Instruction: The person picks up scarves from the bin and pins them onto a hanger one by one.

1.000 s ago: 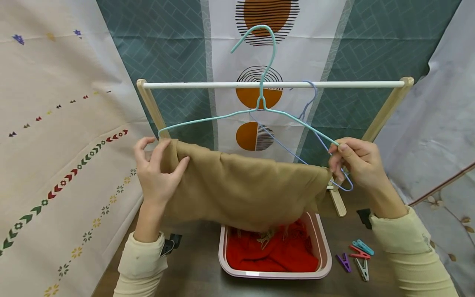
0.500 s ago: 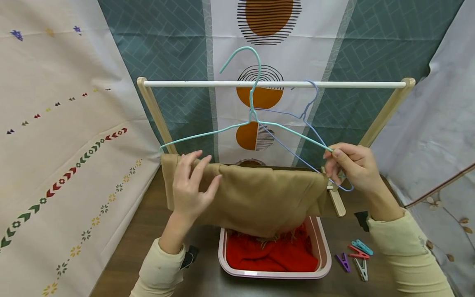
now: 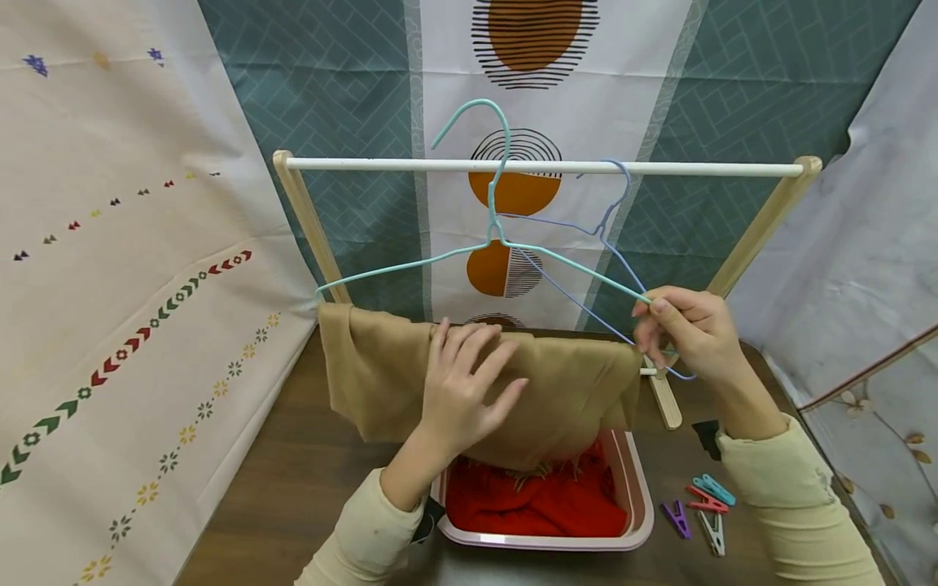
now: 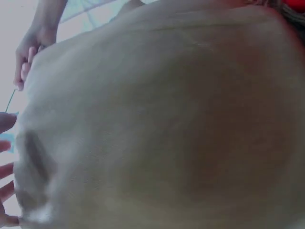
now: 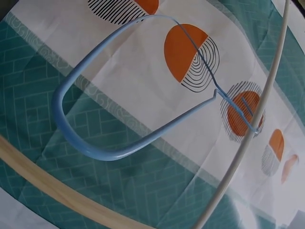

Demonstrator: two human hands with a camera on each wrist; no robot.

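The tan cloth [image 3: 572,399] hangs folded across the middle of the head view, its upper fold along the lower part of the mint-green hanger [image 3: 492,199], whose hook rises in front of the white bar [image 3: 410,165]. My left hand [image 3: 465,391] lies against the cloth's near face at mid-frame, fingers spread and fairly straight, fingertips near the top fold, gripping nothing. In the left wrist view the cloth fills most of the frame, with fingertips at the left edge. My right hand [image 3: 685,330], right of centre, pinches the hanger's right end between thumb and curled fingers. Behind it a blue hanger [image 5: 102,153] hooks over the bar. Below the cloth, at bottom centre, sits a pink basin [image 3: 545,541] with red fabric [image 3: 535,509] inside. At lower right, blue [image 3: 714,489], red, grey and purple clothes pegs lie on the dark tabletop [image 3: 293,456], near the basin. A teal-and-white curtain [image 3: 322,65] fills the upper background.
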